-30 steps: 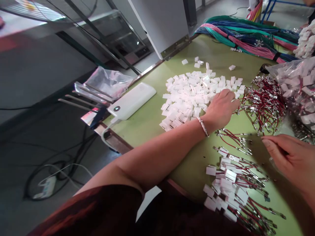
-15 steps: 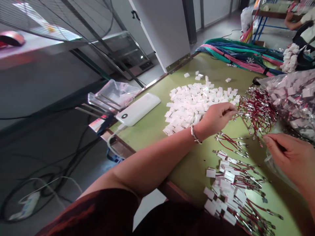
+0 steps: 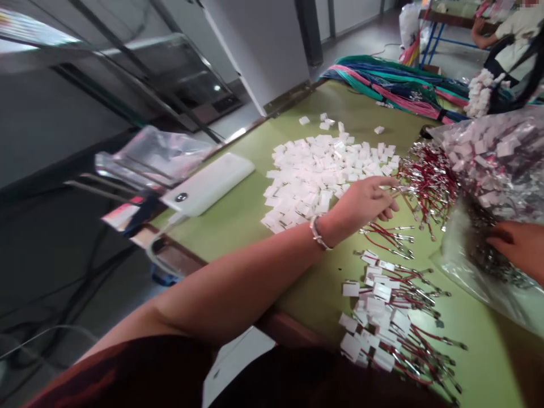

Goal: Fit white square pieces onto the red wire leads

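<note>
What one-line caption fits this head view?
Left hand reaches red terminal wires beside white plastic connector housings; right hand touches a clear bag.

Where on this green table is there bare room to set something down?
Bare table lies between the power bank and the white housings, and under the left hand toward the near edge. It is crowded around the red wires, the bag and the finished pile.
</note>
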{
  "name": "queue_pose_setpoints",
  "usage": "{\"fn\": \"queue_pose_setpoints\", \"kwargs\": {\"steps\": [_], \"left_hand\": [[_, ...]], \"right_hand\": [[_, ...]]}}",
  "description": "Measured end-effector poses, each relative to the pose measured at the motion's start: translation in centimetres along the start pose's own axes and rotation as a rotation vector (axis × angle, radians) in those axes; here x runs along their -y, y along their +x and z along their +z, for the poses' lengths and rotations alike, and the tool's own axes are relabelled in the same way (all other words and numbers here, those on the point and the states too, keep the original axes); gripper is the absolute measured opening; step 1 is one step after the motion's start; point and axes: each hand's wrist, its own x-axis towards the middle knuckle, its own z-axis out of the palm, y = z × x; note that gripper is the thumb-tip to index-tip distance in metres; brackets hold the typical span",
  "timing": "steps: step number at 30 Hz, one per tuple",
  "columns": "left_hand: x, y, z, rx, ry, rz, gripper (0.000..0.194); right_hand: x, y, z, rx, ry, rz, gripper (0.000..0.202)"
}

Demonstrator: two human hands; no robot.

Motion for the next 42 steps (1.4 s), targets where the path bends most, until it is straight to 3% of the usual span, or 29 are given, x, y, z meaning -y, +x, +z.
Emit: {"fn": "queue_pose_setpoints", "kwargs": {"steps": [1,6,9,13,18,23,26,30,35,38,42], "left_hand": [[0.0,-0.1,0.0,-0.021,-0.010,-0.003,0.042],[-0.2,-0.3,-0.1,-0.072,-0.045,0.047,0.035],[-0.3,-0.2,-0.6,-0.017,-0.109,-0.004,0.026],[-1.0,0.2,-1.9,0.022,-0.179,0.035,0.034],[-1.6,0.3,-2.0,-0.074,-0.050,0.147,0.032],[-0.9,0.4,-1.1,-0.214,0.115,0.167,0.015],[-0.8,0.5,-1.3,-0.244,0.200,0.192,0.022],[-1.0,0.6,-2.0,-0.342,0.319,0.328,0.025],[-1.1,0.3,-1.9,-0.301,0.301,0.253,0.024],[-1.2,-0.1,-1.2,-0.216,0.336,0.225,0.022],[-1.2,-0.8,0.3,0.033,0.392,0.292,0.024]], "right_hand": [[0.1,0.0,-0.1,0.078,-0.040,0.015,0.016],[1.4,0.0,-1.1,0.121,-0.086,0.073,0.021],[1.1,-0.1,-1.1,0.052,-0.033,-0.015,0.022],[0.0,0.4,0.2,0.075,-0.011,-0.159,0.023],[-0.3,0.8,1.5,0.041,-0.056,-0.234,0.019],[0.8,0.7,1.3,0.048,-0.096,-0.222,0.017],[1.7,0.7,1.0,0.060,-0.132,-0.211,0.016],[3.2,0.2,0.7,0.015,-0.337,-0.160,0.028],[4.2,-0.5,-0.7,0.015,-0.487,-0.006,0.028],[4.9,-1.0,-2.2,-0.089,-0.307,0.084,0.021],[8.1,-2.3,-2.7,-0.305,0.432,-0.049,0.025]]}}
